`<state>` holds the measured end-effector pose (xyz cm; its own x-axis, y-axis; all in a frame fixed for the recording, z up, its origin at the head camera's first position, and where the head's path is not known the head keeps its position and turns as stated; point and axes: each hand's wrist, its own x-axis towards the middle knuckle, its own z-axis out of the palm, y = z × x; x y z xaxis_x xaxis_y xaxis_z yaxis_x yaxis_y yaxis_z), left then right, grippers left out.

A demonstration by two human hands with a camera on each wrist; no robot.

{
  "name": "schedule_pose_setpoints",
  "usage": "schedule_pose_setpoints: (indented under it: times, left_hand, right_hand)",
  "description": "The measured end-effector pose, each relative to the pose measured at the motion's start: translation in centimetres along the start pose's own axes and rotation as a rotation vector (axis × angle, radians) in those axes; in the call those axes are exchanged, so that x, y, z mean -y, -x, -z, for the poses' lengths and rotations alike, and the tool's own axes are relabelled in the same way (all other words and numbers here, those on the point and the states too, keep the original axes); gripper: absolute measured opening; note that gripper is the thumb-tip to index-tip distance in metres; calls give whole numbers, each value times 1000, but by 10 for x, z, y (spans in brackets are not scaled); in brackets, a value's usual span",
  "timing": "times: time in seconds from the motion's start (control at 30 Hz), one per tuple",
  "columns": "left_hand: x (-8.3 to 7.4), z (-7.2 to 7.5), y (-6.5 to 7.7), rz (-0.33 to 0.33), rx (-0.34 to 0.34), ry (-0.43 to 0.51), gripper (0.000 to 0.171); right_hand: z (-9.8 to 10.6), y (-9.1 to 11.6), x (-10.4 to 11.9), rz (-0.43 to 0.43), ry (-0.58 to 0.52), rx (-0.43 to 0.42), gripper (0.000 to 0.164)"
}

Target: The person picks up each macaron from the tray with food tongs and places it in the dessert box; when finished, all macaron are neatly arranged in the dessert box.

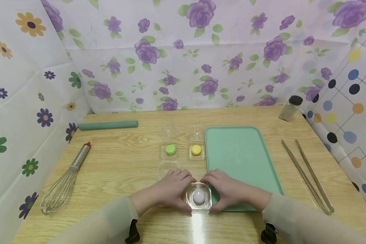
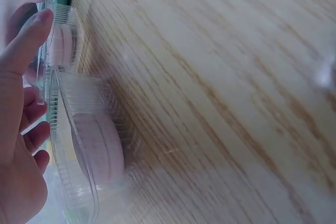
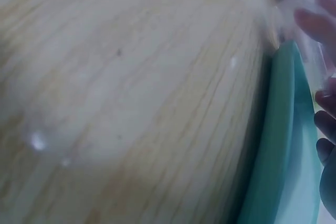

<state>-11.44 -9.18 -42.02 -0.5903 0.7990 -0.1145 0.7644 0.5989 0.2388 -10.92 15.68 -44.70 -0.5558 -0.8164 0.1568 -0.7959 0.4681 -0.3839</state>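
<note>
Both hands hold a small clear plastic box (image 1: 198, 209) from its two sides, near the front of the table. Its lid is down over a pale pink macaron (image 1: 199, 197). My left hand (image 1: 172, 191) has its fingertips at the far left corner and thumb at the near left one. My right hand (image 1: 228, 191) grips the right side likewise, above the green tray's left edge. Under my left hand is another clear box, mostly hidden in the head view, its open lid (image 1: 163, 168) showing behind; the left wrist view shows a pink macaron (image 2: 100, 148) in it.
Behind stand two open clear boxes, with a green macaron (image 1: 170, 149) and a yellow macaron (image 1: 196, 149). A green tray (image 1: 241, 152) lies right of them. Farther out are metal tongs (image 1: 308, 176), a black-capped jar (image 1: 290, 108), a whisk (image 1: 65, 179) and a green rod (image 1: 108, 125).
</note>
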Motion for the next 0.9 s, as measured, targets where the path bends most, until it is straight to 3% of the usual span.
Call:
schedule_pose_setpoints:
  times: [0.47,0.63,0.77,0.9]
  left_hand:
    - [0,-1,1,12,3,-7,89]
    - [2,1,4,28,-14,-5,94]
    - [11,11,11,64,-45,37,97]
    - [32,21,24,115,-88,66,96]
  right_hand:
    - [2,2,1,-67,-11,50,83]
    - [6,3,2,-119,-43,76,90]
    - [15,-4,0,-190,-95,61,96]
    - [24,-22,0,-213,-137,2,92]
